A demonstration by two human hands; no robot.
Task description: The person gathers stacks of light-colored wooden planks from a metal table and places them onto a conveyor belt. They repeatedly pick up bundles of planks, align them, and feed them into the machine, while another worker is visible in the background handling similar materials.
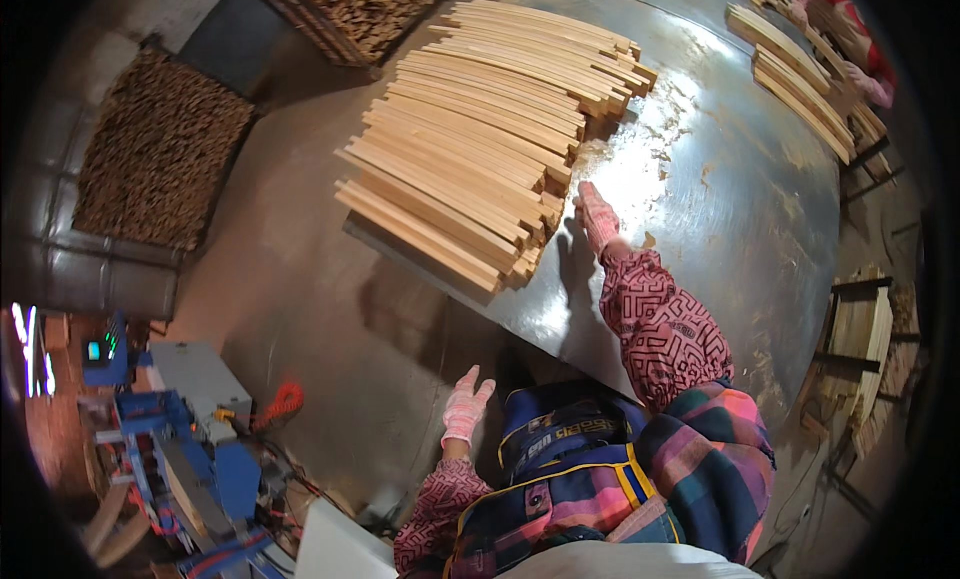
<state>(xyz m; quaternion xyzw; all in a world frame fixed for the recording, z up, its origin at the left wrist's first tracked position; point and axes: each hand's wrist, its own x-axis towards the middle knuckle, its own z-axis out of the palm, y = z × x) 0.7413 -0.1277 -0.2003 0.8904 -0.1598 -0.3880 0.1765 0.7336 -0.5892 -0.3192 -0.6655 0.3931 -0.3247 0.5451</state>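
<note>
A layered pile of long, pale wooden strips point(470, 129) lies across the metal table point(740, 249), its near corner reaching the table's edge. Beside the strips' right ends is my right hand point(598, 219), in a pink glove, fingers stretched out and holding nothing; a small gap seems to separate it from the wood. My left hand point(467, 404), gloved in pink and white, hangs off the table's near edge in front of my body. Its fingers are apart, with nothing in them.
Dark stacks of wood point(160, 149) stand at the left and another stack point(370, 14) at the back. A blue machine point(190, 429) with a red coiled hose point(283, 404) is at lower left. Across the table, a co-worker's gloved hands point(870, 84) are near more strips point(800, 84).
</note>
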